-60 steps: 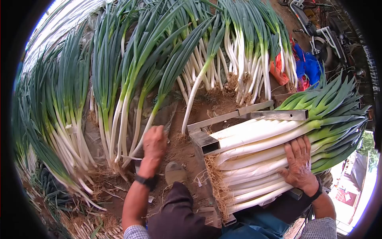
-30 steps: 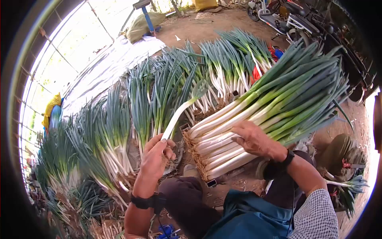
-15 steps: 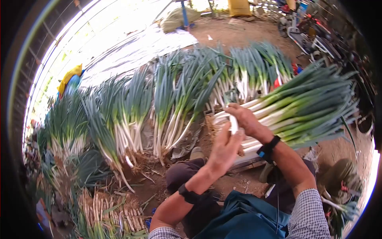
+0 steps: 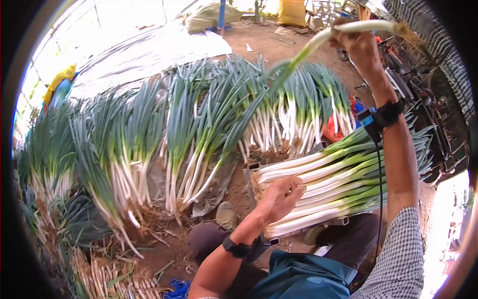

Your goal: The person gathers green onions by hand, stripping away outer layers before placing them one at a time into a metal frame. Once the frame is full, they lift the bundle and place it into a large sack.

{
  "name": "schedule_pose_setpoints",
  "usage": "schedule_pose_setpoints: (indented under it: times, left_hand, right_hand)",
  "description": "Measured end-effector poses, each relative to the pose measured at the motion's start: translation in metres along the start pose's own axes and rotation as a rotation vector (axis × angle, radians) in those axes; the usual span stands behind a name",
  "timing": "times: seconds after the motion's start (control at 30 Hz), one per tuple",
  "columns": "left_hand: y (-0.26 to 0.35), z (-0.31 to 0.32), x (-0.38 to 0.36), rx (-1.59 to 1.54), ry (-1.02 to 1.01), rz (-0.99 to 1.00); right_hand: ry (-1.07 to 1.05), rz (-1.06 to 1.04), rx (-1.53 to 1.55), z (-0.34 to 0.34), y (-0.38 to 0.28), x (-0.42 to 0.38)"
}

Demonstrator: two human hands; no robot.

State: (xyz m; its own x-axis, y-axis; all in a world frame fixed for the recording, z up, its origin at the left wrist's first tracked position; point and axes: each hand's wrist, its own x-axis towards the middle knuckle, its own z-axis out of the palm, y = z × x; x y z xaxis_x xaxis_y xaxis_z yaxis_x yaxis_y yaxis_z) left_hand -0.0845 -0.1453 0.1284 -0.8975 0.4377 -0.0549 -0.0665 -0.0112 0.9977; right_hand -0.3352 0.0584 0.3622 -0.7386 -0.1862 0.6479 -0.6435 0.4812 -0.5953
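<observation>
My right hand [image 4: 354, 42], raised at the upper right, is closed around the white stem of a long green onion [image 4: 318, 41]. Its roots point right, and its green leaves droop down to the left. Below, my left hand [image 4: 285, 199] hovers at or over a stack of green onions [image 4: 323, 184], fingers curled in; whether something small is pinched there is hidden. The stack's white stems lie side by side, root ends left and leaves right. Beneath them, part of a metal-edged stand [image 4: 343, 221] shows.
Several upright bunches of green onions [image 4: 184, 129] stretch across the dirt floor. Cut or dry stalks [image 4: 109, 274] lie at lower left near a blue item [image 4: 178, 289]. A white sheet [image 4: 149, 62], a yellow sack [image 4: 291, 12] and a bicycle-like frame [image 4: 398, 82] are farther back.
My right hand has risen from the stack to the upper right, lifting a green onion. My left hand has dropped slightly and its fingers have curled. The view has shifted a little.
</observation>
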Motion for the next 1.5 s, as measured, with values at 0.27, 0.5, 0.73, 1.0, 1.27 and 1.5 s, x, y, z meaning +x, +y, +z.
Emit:
schedule_pose_setpoints:
  times: [0.27, 0.5, 0.73, 1.0, 1.27, 1.5]
  left_hand:
    - [0.021, -0.015, 0.001, 0.154, -0.035, 0.171]
    - [0.048, -0.203, -0.065, 0.326, 0.770, -0.086]
    - [-0.214, -0.296, -0.070, 0.729, 0.577, -0.662]
    - [-0.336, -0.380, -0.059, 0.804, 0.856, -0.872]
    - [-0.380, -0.364, -0.035, 1.045, 0.872, -1.012]
    - [-0.391, -0.376, -0.046, 1.142, 0.912, -0.936]
  right_hand:
    - [0.147, -0.209, -0.024, -0.027, 0.006, 0.011]
    - [0.191, 0.043, 0.103, -0.033, 0.070, -0.034]
    - [0.216, 0.327, 0.088, -0.043, 0.143, -0.065]
    - [0.253, 0.103, -0.089, -0.053, 0.051, -0.101]
    - [0.529, 0.560, -0.081, -0.033, 0.045, -0.115]
    - [0.713, 0.770, 0.221, -0.052, 0.052, -0.098]
